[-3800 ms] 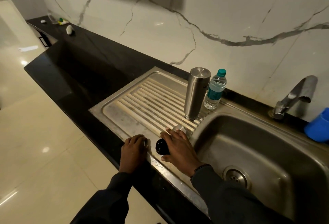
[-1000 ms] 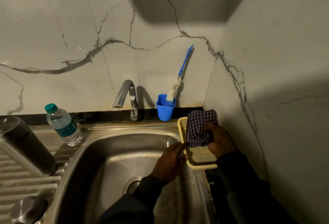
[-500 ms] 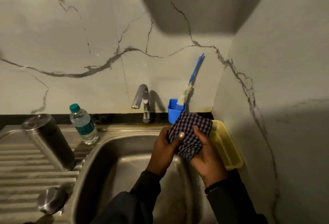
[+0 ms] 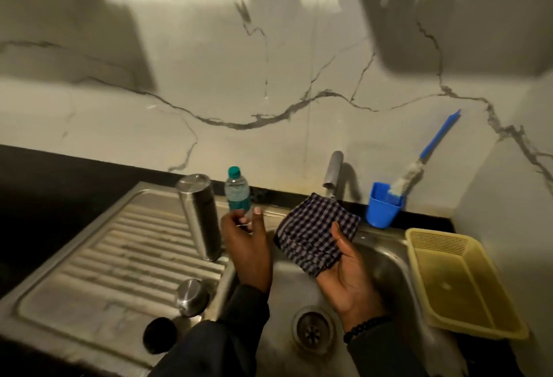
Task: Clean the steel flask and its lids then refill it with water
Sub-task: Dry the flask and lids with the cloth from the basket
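The steel flask stands upside down on the ribbed drainboard. Its steel lid and black inner lid lie on the drainboard near the front edge. My right hand is over the sink basin, palm up, holding a checked cloth with the thumb on top. My left hand hovers just right of the flask, fingers loosely curled, holding nothing I can make out. A small water bottle with a green cap stands behind it.
The tap rises behind the cloth. A blue cup with a blue-handled bottle brush stands at the back right. A yellow plastic tray sits on the sink's right rim. The drain lies below my hands. Black counter extends left.
The cloth came out of the yellow tray and both hands held it. My left hand has since let go and moved left, near the flask. The view swung left.
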Demonstrator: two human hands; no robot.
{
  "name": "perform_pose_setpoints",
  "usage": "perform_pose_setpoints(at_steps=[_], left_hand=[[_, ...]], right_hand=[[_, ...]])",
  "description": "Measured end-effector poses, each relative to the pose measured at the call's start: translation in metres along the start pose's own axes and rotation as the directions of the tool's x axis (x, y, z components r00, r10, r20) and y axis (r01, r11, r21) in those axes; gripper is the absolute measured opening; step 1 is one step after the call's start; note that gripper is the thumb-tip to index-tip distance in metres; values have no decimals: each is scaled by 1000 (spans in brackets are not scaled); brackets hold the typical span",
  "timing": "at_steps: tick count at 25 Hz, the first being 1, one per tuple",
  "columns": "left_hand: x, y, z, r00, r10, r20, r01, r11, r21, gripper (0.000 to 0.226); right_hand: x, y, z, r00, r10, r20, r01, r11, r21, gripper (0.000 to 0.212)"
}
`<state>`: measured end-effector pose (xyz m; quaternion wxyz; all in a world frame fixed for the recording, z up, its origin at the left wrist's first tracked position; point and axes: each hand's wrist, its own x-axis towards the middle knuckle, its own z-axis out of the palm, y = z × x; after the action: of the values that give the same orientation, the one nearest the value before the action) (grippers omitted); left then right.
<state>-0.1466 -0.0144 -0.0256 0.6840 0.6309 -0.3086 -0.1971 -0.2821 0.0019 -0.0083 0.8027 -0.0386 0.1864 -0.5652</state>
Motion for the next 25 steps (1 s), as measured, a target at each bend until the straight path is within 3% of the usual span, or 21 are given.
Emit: perform_pose_setpoints(at_steps=[2, 4, 7, 9, 11, 14, 18, 20, 22, 23, 24, 25], left_hand=[[28, -6, -21, 978, 21, -207, 0, 995, 101, 50], [54, -11, -38, 964, -7, -266, 68, 973, 222, 77], [88, -19, -55, 990, -31, -138, 80, 929, 363, 110], [109, -34, -61, 998, -51, -21, 56, 915, 400, 122], [124, -49, -66, 994, -85, 69, 56, 935, 350, 119], [127, -55, -67, 987, -110, 118, 76, 963, 260, 91], [108, -38, -59, 993, 29, 117, -50, 983, 176, 71], [92, -28, -54, 979, 102, 175, -122, 986, 109, 68], [74, -18, -45, 953, 157, 261, -182, 980, 75, 68], [63, -10, -40, 931, 186, 315, -213, 976, 52, 70], [53, -2, -34, 901, 220, 373, -248, 968, 28, 72], [44, 4, -29, 863, 263, 431, -291, 957, -1, 70]], right_hand=[[8, 16, 6, 999, 33, 5, -33, 999, -8, 102], [14, 29, 11, 998, 56, -4, -56, 998, -30, 96], [15, 42, 21, 994, 82, -68, -87, 993, -80, 57], [14, 46, 26, 995, 74, -72, -82, 990, -118, 47], [14, 46, 30, 995, 53, -80, -63, 990, -125, 44], [13, 44, 32, 997, 10, -77, -21, 989, -146, 41], [10, 37, 37, 993, -84, -84, 62, 968, -242, 42], [8, 28, 48, 981, -194, -31, 172, 926, -336, 40], [5, 20, 66, 931, -334, 149, 363, 793, -490, 35], [4, 17, 75, 875, -396, 280, 480, 623, -618, 33], [3, 16, 82, 793, -422, 439, 589, 352, -727, 34], [3, 16, 88, 710, -365, 602, 649, 9, -761, 39]])
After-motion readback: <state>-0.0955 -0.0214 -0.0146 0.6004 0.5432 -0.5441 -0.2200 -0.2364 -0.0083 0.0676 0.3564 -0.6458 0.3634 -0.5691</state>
